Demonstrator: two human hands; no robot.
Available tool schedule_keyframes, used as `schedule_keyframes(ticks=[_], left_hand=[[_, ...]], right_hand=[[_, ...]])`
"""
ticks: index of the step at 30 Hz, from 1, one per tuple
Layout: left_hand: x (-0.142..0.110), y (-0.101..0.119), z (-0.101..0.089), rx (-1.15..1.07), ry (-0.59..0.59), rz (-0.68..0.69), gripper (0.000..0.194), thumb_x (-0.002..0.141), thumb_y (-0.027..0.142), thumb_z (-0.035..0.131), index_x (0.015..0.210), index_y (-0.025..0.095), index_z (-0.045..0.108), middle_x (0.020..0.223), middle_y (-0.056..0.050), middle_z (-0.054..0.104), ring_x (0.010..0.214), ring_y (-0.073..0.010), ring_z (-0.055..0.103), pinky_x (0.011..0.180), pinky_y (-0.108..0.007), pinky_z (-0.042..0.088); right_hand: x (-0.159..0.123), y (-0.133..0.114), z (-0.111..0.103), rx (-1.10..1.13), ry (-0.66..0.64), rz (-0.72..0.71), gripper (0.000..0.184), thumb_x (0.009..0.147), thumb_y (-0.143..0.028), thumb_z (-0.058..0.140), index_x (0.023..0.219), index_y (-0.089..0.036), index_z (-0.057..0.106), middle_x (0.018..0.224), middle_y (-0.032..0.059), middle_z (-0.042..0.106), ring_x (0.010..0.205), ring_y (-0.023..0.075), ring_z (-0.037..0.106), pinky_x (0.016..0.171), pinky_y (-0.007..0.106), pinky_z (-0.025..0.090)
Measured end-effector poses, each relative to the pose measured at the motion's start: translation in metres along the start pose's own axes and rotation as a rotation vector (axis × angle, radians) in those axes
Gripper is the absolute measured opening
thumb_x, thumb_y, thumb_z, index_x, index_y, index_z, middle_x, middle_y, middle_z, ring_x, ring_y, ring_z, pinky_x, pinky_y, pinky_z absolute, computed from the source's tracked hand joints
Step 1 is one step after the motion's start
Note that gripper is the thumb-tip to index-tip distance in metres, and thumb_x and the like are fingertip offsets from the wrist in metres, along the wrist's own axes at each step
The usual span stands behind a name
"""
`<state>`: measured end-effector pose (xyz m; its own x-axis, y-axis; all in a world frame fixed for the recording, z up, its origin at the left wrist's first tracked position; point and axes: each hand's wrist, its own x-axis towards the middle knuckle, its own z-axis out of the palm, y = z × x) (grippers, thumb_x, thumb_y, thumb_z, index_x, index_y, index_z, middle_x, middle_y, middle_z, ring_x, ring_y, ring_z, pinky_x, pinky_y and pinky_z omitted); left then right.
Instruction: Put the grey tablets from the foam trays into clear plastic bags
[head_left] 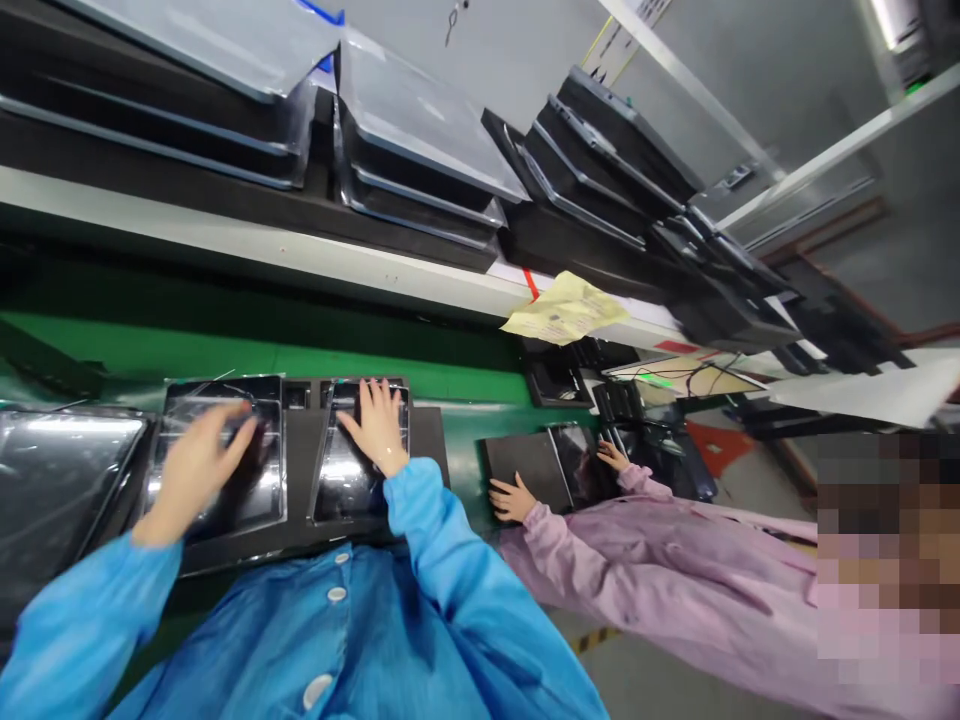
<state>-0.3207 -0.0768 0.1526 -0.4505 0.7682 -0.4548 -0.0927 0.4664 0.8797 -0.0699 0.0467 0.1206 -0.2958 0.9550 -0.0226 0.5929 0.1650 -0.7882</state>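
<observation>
Blue coat fabric lies nearest in the head view. Beyond it, the left hand, thumb and fingers apart with nothing visibly gripped, is over the left glossy panel; contact is unclear. The right hand spreads wide on the right glossy panel. Both panels lie on dark boards; light, flat fingers should best spare their surfaces.

- Screens: black.
- Padding between the screens: dark grey.
- Wearer's coat: bright blue, plain.
- Coat buttons: white.
- Co-worker's coat: pale mauve, plain.
- Bench surface: green.
- Shelf edge: white.
- Paper: pale yellow, dark print.
- Floor tape: yellow-and-black stripes.
</observation>
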Motion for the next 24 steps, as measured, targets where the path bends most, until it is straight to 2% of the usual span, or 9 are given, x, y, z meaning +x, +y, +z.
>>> schedule_keyframes(ticks=[3, 7, 10, 12, 15, 18, 20, 22, 24], left_hand=[[0.064, 0.024, 0.03, 0.133, 0.081, 0.161, 0.044, 0.095, 0.033, 0.077, 0.135, 0.018, 0.066, 0.151, -0.014, 0.058, 0.137, -0.0341, 0.058, 0.114, -0.06, 0.052], [0.099, 0.031, 0.055, 0.219, 0.138, 0.215, 0.041, 0.098, 0.039, 0.074, 0.132, 0.017, 0.067, 0.147, -0.015, 0.061, 0.136, -0.0347, 0.058, 0.113, -0.061, 0.052], [0.101, 0.039, 0.052, 0.204, 0.12, 0.191, 0.038, 0.098, 0.038, 0.074, 0.129, 0.017, 0.068, 0.141, -0.013, 0.064, 0.13, -0.0323, 0.063, 0.109, -0.057, 0.055], [0.099, 0.053, 0.041, 0.15, 0.087, 0.162, 0.036, 0.097, 0.037, 0.075, 0.125, 0.016, 0.069, 0.136, -0.011, 0.067, 0.124, -0.0317, 0.065, 0.105, -0.054, 0.057], [0.093, 0.078, 0.016, -0.025, 0.007, 0.136, 0.036, 0.098, 0.043, 0.073, 0.119, 0.014, 0.07, 0.124, -0.008, 0.07, 0.112, -0.0298, 0.069, 0.096, -0.047, 0.061], [0.088, 0.09, 0.003, -0.284, -0.085, 0.123, 0.039, 0.103, 0.05, 0.063, 0.114, 0.014, 0.069, 0.107, -0.006, 0.07, 0.092, -0.0217, 0.069, 0.081, -0.038, 0.061], [0.087, 0.084, 0.013, -0.443, -0.126, 0.101, 0.041, 0.105, 0.053, 0.059, 0.112, 0.014, 0.068, 0.1, -0.005, 0.068, 0.082, -0.0179, 0.066, 0.073, -0.033, 0.059], [0.086, 0.068, 0.035, -0.558, -0.148, 0.057, 0.041, 0.105, 0.053, 0.059, 0.112, 0.014, 0.068, 0.099, -0.004, 0.068, 0.079, -0.0172, 0.065, 0.071, -0.032, 0.059], [0.085, 0.05, 0.059, -0.633, -0.148, 0.002, 0.038, 0.103, 0.051, 0.062, 0.114, 0.015, 0.068, 0.103, -0.005, 0.069, 0.083, -0.0187, 0.067, 0.073, -0.033, 0.06]], right_hand=[[0.041, -0.013, 0.028, -0.075, -0.05, 0.013, 0.054, 0.089, -0.046, 0.083, 0.129, -0.012, 0.07, 0.142, 0.0223, 0.068, 0.147, 0.0381, 0.047, 0.132, 0.057, 0.012], [0.064, -0.019, 0.034, -0.076, -0.038, 0.062, 0.044, 0.083, -0.057, 0.084, 0.088, -0.016, 0.071, 0.113, 0.0168, 0.074, 0.125, 0.0357, 0.056, 0.118, 0.053, 0.032], [0.065, -0.028, 0.019, 0.042, 0.0, 0.082, 0.048, 0.079, -0.059, 0.084, 0.066, -0.021, 0.057, 0.087, 0.0046, 0.07, 0.107, 0.0283, 0.06, 0.106, 0.045, 0.041], [0.066, -0.032, -0.003, 0.184, 0.016, 0.092, 0.052, 0.086, -0.059, 0.074, 0.06, -0.023, 0.048, 0.071, -0.0022, 0.061, 0.089, 0.0206, 0.06, 0.092, 0.035, 0.046], [0.064, -0.03, -0.043, 0.436, 0.057, 0.118, 0.054, 0.103, -0.055, 0.047, 0.059, -0.024, 0.046, 0.063, -0.0051, 0.053, 0.071, 0.0128, 0.056, 0.075, 0.028, 0.047], [0.055, -0.02, -0.067, 0.661, 0.122, 0.169, 0.058, 0.108, -0.055, 0.035, 0.061, -0.023, 0.046, 0.063, -0.0049, 0.054, 0.063, 0.0096, 0.054, 0.073, 0.029, 0.048], [0.046, -0.012, -0.068, 0.787, 0.164, 0.214, 0.061, 0.107, -0.059, 0.029, 0.059, -0.023, 0.043, 0.063, -0.004, 0.056, 0.064, 0.0095, 0.054, 0.077, 0.033, 0.05], [0.037, -0.001, -0.061, 0.893, 0.185, 0.267, 0.061, 0.104, -0.063, 0.024, 0.056, -0.026, 0.038, 0.062, -0.0026, 0.056, 0.068, 0.0126, 0.057, 0.085, 0.037, 0.053], [0.029, 0.012, -0.056, 0.979, 0.18, 0.325, 0.058, 0.1, -0.067, 0.029, 0.057, -0.029, 0.039, 0.063, -0.0005, 0.06, 0.077, 0.0182, 0.063, 0.093, 0.041, 0.057]])
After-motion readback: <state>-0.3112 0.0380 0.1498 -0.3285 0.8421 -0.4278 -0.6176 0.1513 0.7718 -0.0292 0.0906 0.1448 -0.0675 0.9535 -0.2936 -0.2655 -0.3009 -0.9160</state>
